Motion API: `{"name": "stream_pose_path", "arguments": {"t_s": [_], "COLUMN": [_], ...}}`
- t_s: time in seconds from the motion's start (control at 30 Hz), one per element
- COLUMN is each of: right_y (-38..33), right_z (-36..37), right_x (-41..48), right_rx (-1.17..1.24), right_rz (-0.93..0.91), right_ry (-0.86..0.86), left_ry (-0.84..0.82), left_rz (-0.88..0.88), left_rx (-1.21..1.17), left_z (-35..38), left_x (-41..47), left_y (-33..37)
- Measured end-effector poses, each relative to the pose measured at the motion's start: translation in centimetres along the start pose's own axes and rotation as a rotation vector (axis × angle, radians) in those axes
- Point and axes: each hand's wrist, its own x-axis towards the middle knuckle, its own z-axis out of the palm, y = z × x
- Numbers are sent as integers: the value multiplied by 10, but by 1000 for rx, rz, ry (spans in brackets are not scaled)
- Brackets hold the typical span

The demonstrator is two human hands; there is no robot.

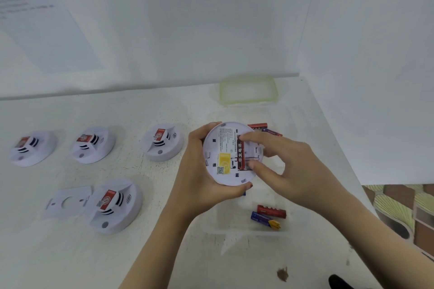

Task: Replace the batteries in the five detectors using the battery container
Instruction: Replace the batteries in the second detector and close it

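One white surface [164, 253] is carrying four detectors [164, 142] on the left. The clear battery container [225, 218] is sitting under both hands. The left hand [199, 171] is gripping the fifth detector [225, 148], back side up. The right hand [288, 166] is pinching the red battery [241, 155] in its slot.

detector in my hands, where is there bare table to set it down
Bare table lies near the front edge, below the front detector and mounting plate, and behind the row of three detectors toward the wall. Crowded beneath the held detector: the clear container with loose batteries.
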Motion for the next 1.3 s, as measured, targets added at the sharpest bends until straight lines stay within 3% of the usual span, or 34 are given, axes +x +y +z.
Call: {"name": "stream_pose_path", "arguments": {"t_s": [0.27, 0.63, 1.3], "right_y": [1, -3, 0], "right_z": [-13, -12, -18], "right_x": [8, 15, 19], "right_rx": [-225, -375, -297], "right_rz": [-173, -342, -236], "right_ry": [-20, -25, -131], "left_ry": [-38, -79, -81], "left_rz": [6, -117, -89], "left_rx": [-9, -35, -106], "left_z": [-1, 2, 2], "left_x": [1, -4, -3], "left_y": [-2, 1, -6]}}
